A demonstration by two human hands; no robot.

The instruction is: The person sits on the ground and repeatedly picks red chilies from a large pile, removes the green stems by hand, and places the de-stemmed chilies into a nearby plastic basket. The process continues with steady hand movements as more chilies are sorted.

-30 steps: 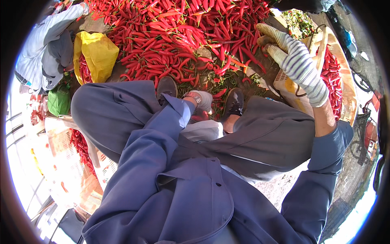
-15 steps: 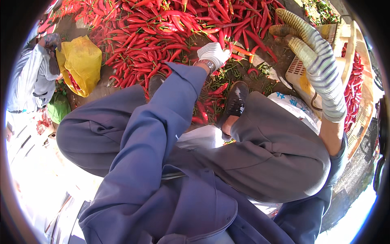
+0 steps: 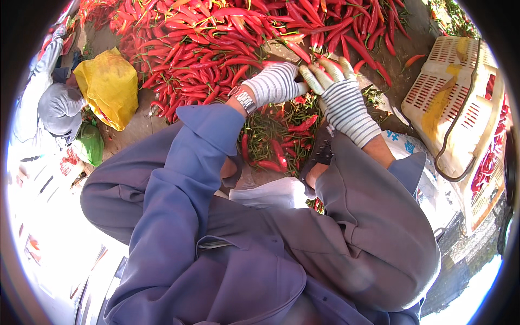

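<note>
Several long, glossy red chilli peppers (image 3: pixel 241 40) could be getting bruised or sliding into the loose green stems (image 3: pixel 262 132) if the left hand (image 3: pixel 276 84) and right hand (image 3: pixel 345 102), both in striped white knit gloves (image 3: pixel 355 116), are pressing too hard or crowding each other. The heap's peppers are lying just beyond the fingers (image 3: pixel 331 70); the right fingers are resting spread apart, while the left ones are looking curled, and I cannot tell whether they are gripping anything.
</note>
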